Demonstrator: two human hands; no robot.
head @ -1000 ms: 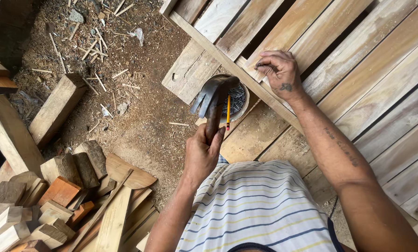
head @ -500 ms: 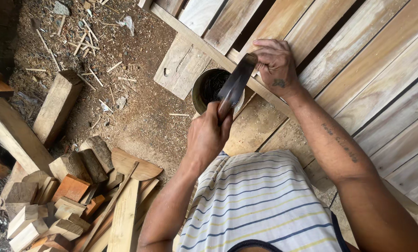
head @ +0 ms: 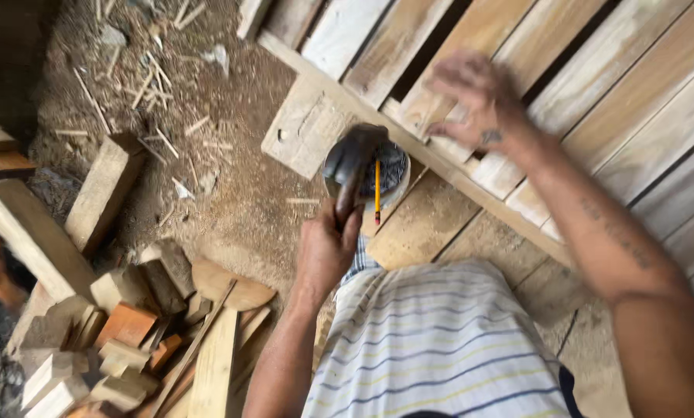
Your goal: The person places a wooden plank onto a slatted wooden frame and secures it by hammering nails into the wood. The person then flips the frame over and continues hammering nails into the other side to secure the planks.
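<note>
1. The left hand (head: 328,248) had its fingers clamped on a hammer (head: 352,166) handle, the dark head raised over a round tin (head: 393,182).
2. The tin held dark nails and a yellow pencil (head: 376,192).
3. The right hand (head: 475,101), blurred, rested with fingers spread on pale, rough wooden slats (head: 595,85).
4. Offcuts (head: 130,340) lay on the sawdust-strewn dirt floor (head: 223,209).

Pencil (head: 376,186) yellow; shirt (head: 440,348) white, blue-striped; planks (head: 595,85) pale tan; hammer (head: 355,159) dark grey.
</note>
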